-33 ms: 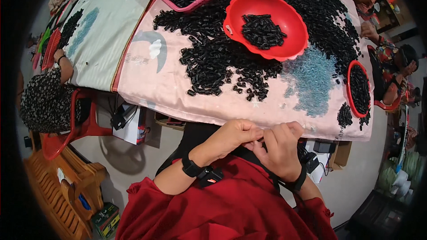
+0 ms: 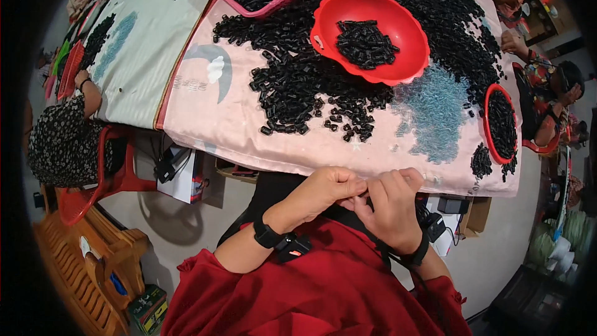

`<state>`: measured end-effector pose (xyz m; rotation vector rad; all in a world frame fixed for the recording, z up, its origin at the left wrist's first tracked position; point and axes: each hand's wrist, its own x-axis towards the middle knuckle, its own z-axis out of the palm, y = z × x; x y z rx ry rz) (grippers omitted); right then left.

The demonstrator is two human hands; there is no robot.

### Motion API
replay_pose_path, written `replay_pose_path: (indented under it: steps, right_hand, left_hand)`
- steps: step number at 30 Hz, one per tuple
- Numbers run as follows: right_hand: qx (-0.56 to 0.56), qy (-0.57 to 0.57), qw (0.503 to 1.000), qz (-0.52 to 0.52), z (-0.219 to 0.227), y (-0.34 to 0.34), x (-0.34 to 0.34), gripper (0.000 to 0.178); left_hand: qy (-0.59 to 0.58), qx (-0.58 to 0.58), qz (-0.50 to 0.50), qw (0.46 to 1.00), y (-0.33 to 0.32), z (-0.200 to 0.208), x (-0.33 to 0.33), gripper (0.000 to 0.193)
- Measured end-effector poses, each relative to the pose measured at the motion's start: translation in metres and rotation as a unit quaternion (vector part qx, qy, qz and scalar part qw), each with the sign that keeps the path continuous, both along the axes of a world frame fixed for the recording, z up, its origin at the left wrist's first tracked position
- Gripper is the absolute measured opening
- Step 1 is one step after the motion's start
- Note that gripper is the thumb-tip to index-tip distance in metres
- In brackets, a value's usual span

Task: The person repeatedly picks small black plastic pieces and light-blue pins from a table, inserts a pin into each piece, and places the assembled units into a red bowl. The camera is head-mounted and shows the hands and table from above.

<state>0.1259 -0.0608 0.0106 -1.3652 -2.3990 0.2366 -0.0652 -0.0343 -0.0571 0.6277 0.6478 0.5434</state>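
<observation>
Loosely heaped across upper centre, black pieces (image 2: 283, 96) on pink cloth (image 2: 242, 140); at lower centre, left hand (image 2: 326, 190) with fingertips pinched, touching right hand (image 2: 393, 205), fingers curled tightly; cannot tell if holding anything; at right, red tray (image 2: 487, 124) of black pieces

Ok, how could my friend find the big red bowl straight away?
Start at the big pink cloth in the middle. Among its heaped black pieces, just beyond the patch of small blue bits, sits the red bowl. Its wavy rim and partly bare inside set it apart from the smaller, filled red container on the right.
</observation>
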Motion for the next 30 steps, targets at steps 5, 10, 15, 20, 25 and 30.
replay_pose_path:
  steps: [5,10,15,20,25,30]
  right_hand:
    - [-0.017,0.05,0.997,-0.059,-0.01,0.019,0.028,0.033]
    - [0.102,-0.086,0.971,-0.198,-0.058,0.036,0.051,0.017]
    - [0.116,-0.103,0.967,-0.204,-0.072,0.039,0.045,0.011]
    - [0.078,-0.049,0.973,-0.212,-0.067,0.04,0.042,0.013]
    - [0.064,-0.028,0.975,-0.209,-0.069,0.036,0.044,0.012]
    - [0.078,0.0,0.974,-0.212,-0.069,0.032,0.047,0.013]
  left_hand:
    - [0.035,-0.028,0.061,0.997,-0.001,0.004,0.004,0.026]
    - [0.016,-0.067,0.064,0.996,0.006,0.015,-0.008,0.023]
    - [-0.044,-0.114,0.166,0.978,0.014,0.013,-0.023,0.017]
    - [0.428,0.278,0.259,0.82,0.025,0.002,-0.033,0.021]
    - [0.591,0.457,0.25,0.616,0.034,-0.013,-0.033,0.019]
    - [0.596,0.493,0.249,0.582,0.036,-0.017,-0.032,0.02]
